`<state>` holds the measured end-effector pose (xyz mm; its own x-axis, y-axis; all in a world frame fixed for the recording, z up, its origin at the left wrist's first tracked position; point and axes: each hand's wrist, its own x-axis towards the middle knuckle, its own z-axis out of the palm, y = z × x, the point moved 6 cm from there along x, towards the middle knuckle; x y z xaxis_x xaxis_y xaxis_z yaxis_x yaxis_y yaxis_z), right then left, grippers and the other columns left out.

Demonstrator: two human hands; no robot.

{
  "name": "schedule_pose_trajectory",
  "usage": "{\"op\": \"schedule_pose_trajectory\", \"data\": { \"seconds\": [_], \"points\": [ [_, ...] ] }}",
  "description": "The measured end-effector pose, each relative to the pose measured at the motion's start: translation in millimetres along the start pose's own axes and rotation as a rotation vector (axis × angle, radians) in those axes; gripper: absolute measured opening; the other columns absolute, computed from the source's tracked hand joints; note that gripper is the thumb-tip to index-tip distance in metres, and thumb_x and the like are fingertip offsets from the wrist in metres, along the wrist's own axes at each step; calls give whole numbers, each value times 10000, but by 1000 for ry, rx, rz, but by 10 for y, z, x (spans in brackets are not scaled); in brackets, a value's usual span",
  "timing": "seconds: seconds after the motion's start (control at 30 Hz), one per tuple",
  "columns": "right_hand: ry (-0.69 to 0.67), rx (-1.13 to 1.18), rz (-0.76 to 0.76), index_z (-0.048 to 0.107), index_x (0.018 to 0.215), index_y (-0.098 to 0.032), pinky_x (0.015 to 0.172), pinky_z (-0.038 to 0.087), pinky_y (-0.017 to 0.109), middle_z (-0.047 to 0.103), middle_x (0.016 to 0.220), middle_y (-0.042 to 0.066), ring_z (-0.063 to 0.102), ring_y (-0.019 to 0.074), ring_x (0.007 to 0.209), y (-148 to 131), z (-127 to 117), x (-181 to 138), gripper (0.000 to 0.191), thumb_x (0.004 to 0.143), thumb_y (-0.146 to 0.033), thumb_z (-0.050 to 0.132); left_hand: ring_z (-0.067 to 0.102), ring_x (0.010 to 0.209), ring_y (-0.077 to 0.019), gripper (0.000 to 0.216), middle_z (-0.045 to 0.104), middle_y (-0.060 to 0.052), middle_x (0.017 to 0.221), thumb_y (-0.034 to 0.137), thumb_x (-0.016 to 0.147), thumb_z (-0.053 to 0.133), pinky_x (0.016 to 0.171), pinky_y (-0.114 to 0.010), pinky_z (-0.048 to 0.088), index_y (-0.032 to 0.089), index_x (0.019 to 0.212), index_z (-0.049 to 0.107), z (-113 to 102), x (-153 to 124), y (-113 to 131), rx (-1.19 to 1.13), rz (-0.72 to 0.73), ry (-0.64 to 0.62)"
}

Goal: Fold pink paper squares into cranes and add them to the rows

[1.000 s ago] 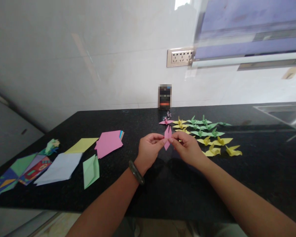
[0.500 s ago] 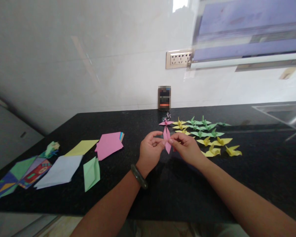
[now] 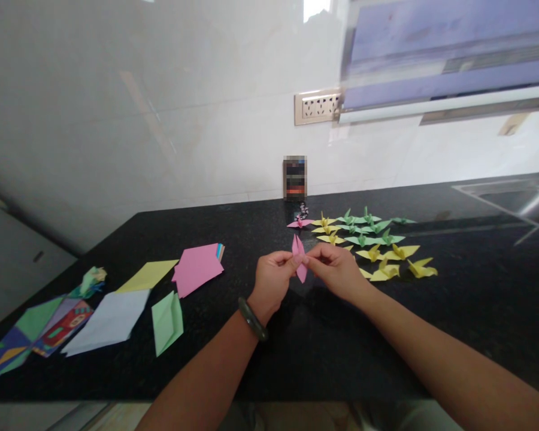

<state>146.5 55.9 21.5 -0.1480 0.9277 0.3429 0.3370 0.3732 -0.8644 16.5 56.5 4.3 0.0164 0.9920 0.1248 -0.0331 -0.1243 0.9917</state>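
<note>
The left hand [image 3: 273, 281] and the right hand [image 3: 344, 272] hold a skinny, pointy piece of pink folded paper [image 3: 300, 250] between them. The fingers of both hands pinch tight on its middle. It is in the middle of the scene, near side of a small pink folded paper bird [image 3: 300, 223]. I can't tell if its near tip touches the shiny black flat surface [image 3: 341, 353].

The paper looks thin, so a hard squeeze could crumple it, and pulling the hands apart could rip it. If one side slips, the folds might pop open or go crooked. The two long points at the far end look easy to bend if they bump something.

The right hand is very close to the yellow folded paper birds [image 3: 385, 273], and hides part of them. Those birds look light, so a little push to the right or far side could knock them over.
</note>
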Motion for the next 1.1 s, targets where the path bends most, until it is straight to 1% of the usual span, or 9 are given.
{"op": "schedule_pose_trajectory", "data": {
  "seconds": [0.1,0.17,0.33,0.5,0.57,0.7,0.9,1.03,1.1],
  "points": [
    [-97,63,24,599,632,-150,470,356,216,522,513,-20,468,94,473,-9,17,16,261,760,-370,538,408,487,-74,286,496,24,497,383,677,630,473,-209,321,122,564,607,-9,13,7,28,19,-21],
    [-130,123,56,578,630,-148,470,365,212,513,506,-27,472,87,456,-4,20,27,301,775,-403,515,403,487,-76,313,490,22,500,411,691,608,470,-211,314,124,566,594,-9,18,7,30,18,-39],
    [-120,253,113,558,666,-148,442,385,200,504,545,-42,467,70,437,36,31,41,325,735,-466,564,350,473,-63,331,429,43,495,424,693,604,456,-199,277,133,555,530,32,10,-15,26,3,-99],
    [-116,317,120,543,606,-151,415,387,195,507,507,-40,447,64,396,103,71,34,350,759,-465,539,379,483,-76,281,461,35,541,410,743,547,463,-205,287,145,648,535,75,-7,-47,105,3,-147],
    [-118,336,139,550,617,-149,410,392,194,515,516,-38,445,63,396,120,92,29,324,745,-446,563,376,480,-79,285,458,33,539,406,773,508,458,-205,279,149,652,524,73,-12,-38,187,26,-152],
    [-94,304,188,555,645,-141,400,383,184,526,528,-41,447,59,404,130,106,22,254,671,-373,655,385,510,-86,294,451,30,547,390,797,482,476,-205,287,150,630,514,65,-27,30,322,125,-137],
    [-23,381,225,528,605,-142,406,377,193,530,518,-42,452,58,399,152,62,31,229,666,-329,646,414,519,-89,162,494,26,587,297,750,545,500,-212,330,139,717,555,132,-42,1,219,52,-222],
    [-102,424,221,552,651,-139,415,394,197,555,552,-34,464,63,420,134,88,32,217,641,-321,668,423,527,-93,205,498,18,571,315,748,540,525,-220,341,133,656,557,125,-22,-35,210,45,-250],
    [-109,410,221,552,633,-138,400,377,190,552,534,-33,459,61,409,133,89,31,220,624,-315,683,421,522,-93,222,496,19,560,327,743,545,527,-222,341,133,636,553,120,-13,-47,220,50,-274]
  ]
}}
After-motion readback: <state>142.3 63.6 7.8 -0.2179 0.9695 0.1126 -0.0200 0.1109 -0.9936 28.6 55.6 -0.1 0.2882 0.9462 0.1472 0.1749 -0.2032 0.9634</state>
